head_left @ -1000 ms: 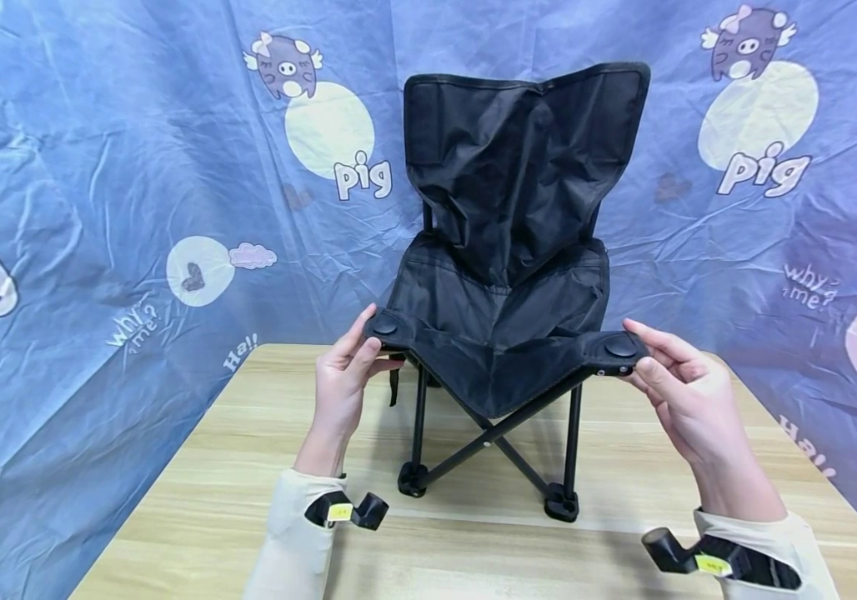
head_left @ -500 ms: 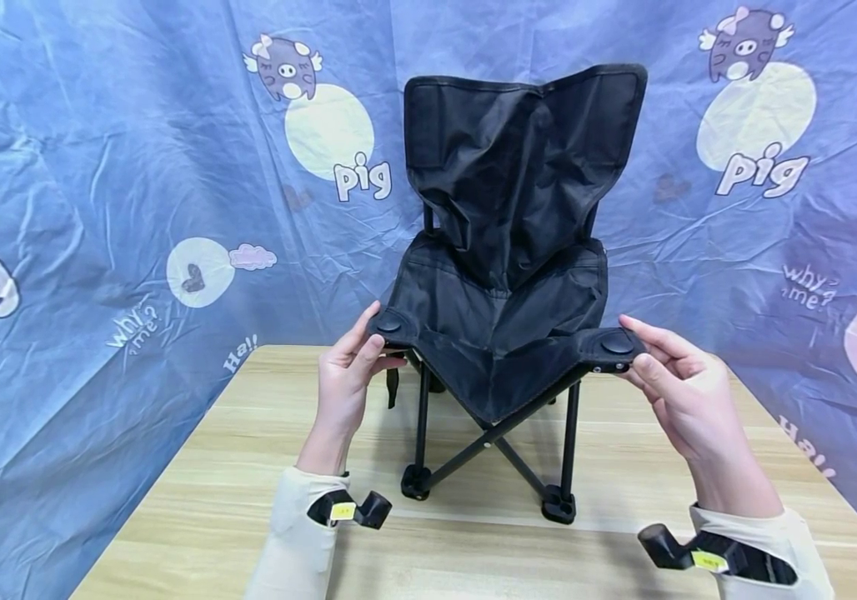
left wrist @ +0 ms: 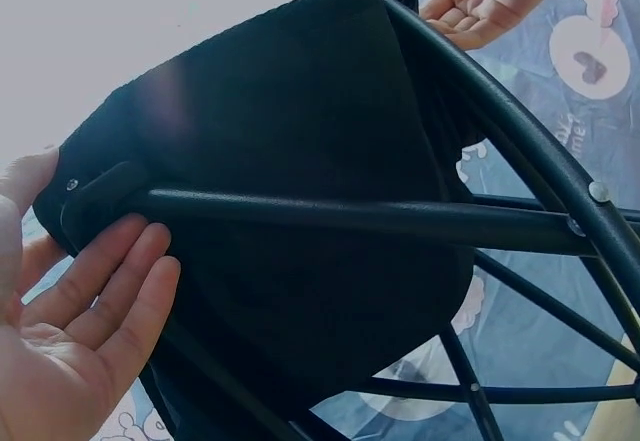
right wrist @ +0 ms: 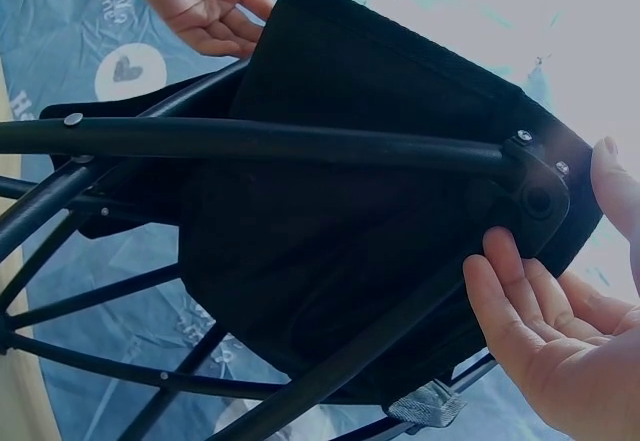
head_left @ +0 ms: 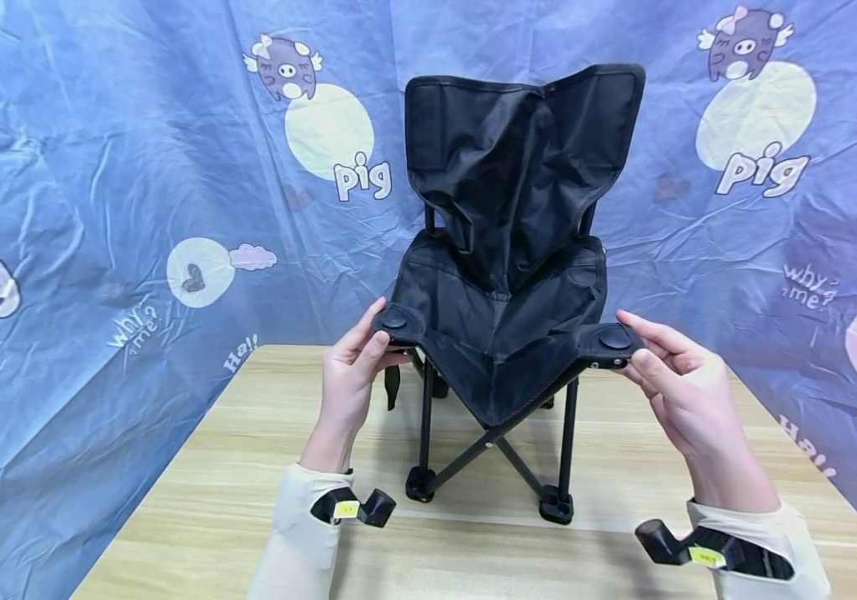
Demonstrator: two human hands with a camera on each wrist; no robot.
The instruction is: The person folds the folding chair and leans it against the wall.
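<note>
A black folding chair point(head_left: 499, 358) with a fabric seat and tall backrest point(head_left: 518, 167) stands partly unfolded on the table, its seat sagging into a V. At the seat's front left corner, my left hand point(head_left: 346, 375) grips the padded tip between thumb and fingers. My right hand point(head_left: 687, 392) pinches the front right corner the same way. From below, the left wrist view has my left fingers point(left wrist: 110, 286) under the corner beside a frame tube point(left wrist: 360, 216). In the right wrist view, my right fingers point(right wrist: 530, 301) lie under the other corner's plastic joint point(right wrist: 540, 196).
The chair's crossed front legs point(head_left: 488, 444) end in black plastic feet point(head_left: 556, 504) on the wooden table point(head_left: 248, 500). A black strap point(head_left: 393, 387) hangs by the left side. Blue printed cloth point(head_left: 136, 167) hangs behind and at both sides.
Both hands have drawn slightly toward each other with the seat corners. The front feet have come a little closer together, and the seat's sag looks slightly deeper.
</note>
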